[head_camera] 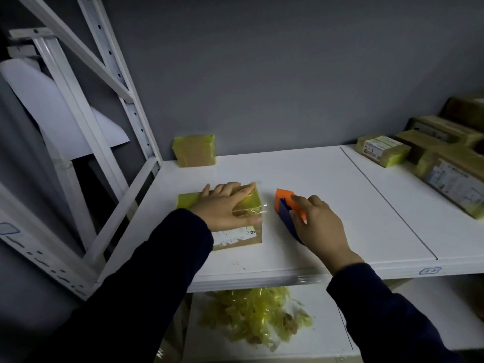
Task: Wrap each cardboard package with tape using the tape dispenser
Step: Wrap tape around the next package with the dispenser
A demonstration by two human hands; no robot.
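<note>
A grey wall [262, 74] backs a white metal shelf [340, 210]. Taped cardboard packages [445, 163] are stacked at its right end, and crumpled yellow tape scraps [254, 315] lie heaped on the shelf below. The cardboard package [243, 235] being wrapped lies near the front edge, its far half covered in yellow tape. The left hand [225, 208] presses flat on it, fingers straight. A wrapped package [194, 150] leans on the wall behind. Just right of the near package, the right hand [319, 226] grips the orange-and-blue tape dispenser [284, 208].
</note>
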